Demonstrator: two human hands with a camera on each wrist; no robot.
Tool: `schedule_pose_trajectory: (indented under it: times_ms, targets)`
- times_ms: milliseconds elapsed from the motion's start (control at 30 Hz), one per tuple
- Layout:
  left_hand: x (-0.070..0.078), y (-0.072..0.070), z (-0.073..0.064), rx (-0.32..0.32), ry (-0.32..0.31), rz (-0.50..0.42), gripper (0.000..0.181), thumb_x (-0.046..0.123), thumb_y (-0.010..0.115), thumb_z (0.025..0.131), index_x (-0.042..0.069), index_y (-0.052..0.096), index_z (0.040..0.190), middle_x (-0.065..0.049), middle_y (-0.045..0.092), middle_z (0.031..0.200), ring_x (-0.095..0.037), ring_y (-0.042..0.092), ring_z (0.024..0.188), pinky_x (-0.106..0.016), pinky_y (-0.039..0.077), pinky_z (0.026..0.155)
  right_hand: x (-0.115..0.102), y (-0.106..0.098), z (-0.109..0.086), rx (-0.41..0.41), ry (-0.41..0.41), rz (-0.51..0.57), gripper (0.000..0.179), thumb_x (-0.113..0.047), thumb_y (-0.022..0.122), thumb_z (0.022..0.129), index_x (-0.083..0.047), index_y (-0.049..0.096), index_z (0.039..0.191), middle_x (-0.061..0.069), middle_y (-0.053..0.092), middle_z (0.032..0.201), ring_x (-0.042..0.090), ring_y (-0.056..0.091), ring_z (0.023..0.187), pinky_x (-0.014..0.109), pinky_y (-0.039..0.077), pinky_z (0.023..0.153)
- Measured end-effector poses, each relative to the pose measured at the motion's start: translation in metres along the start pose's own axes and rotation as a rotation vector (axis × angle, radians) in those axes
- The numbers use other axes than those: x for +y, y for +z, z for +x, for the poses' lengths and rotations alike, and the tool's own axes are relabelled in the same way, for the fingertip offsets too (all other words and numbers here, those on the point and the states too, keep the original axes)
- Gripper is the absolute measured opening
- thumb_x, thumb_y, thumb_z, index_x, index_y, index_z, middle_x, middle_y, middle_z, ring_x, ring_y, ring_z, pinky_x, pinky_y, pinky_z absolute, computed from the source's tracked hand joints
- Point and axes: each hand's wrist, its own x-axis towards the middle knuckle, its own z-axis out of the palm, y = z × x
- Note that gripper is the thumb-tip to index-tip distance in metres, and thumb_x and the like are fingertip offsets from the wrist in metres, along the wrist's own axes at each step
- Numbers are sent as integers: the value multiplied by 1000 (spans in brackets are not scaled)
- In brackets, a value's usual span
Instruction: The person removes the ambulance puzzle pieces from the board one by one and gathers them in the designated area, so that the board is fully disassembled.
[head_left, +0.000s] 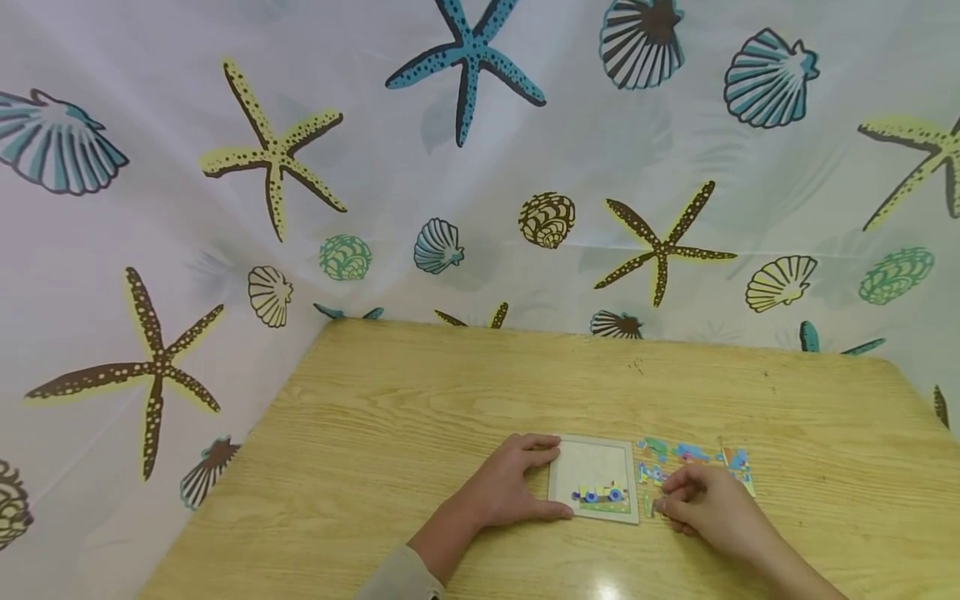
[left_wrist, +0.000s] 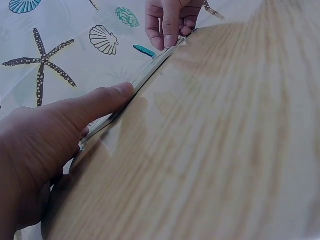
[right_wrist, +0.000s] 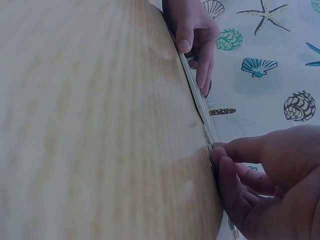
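Note:
A square puzzle tray [head_left: 592, 462] with a pale rim lies on the table; a few joined pieces [head_left: 602, 495] showing a colourful wheeled vehicle fill its lower right part. My left hand [head_left: 517, 483] grips the tray's left side, thumb at the near edge and fingers at the far corner. Just right of the tray, my right hand [head_left: 705, 504] pinches a small puzzle piece [head_left: 657, 505] between thumb and fingertips, low over the table. Its picture is mostly hidden by the fingers. Another greenish piece [head_left: 647, 504] lies beside it.
Loose puzzle pieces [head_left: 692, 452] lie right of the tray, some partly behind the right hand. The wooden table [head_left: 450, 375] reaches back to a white curtain [head_left: 495, 208] printed with shells and starfish, which also hangs at the left.

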Motion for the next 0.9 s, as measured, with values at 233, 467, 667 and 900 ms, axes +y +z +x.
schedule_pose_trajectory:
  times_ms: [233,467,667,900]
  targets:
    - [1,-2,0,-6,0,0,89,62,80,74,10,56,142,12,48,150,-16,43,137,-40,42,113,-2,-3,4,-59,1,105,32,-13,73,91,10,61,110,11,65,92,17,67,76,26,60,66]
    - [2,-2,-1,0,-2,3,87,60,81,75,10,57,142,11,48,150,-17,44,137,-40,42,113,-16,7,12,-145,-34,162,38,-18,71,93,10,63,118,11,64,97,19,69,86,28,62,73]
    - [3,-2,-2,7,2,13,87,60,80,75,9,57,141,10,49,149,-18,44,137,-41,42,113,-31,21,21,-262,-91,152,41,-19,67,96,13,63,122,11,69,94,20,69,80,27,61,70]
    - [3,-4,-2,8,22,14,86,60,80,76,8,57,140,10,49,149,-16,45,136,-39,43,113,-38,33,25,-298,-113,120,40,-13,69,93,14,62,122,7,64,85,16,67,73,24,59,65]
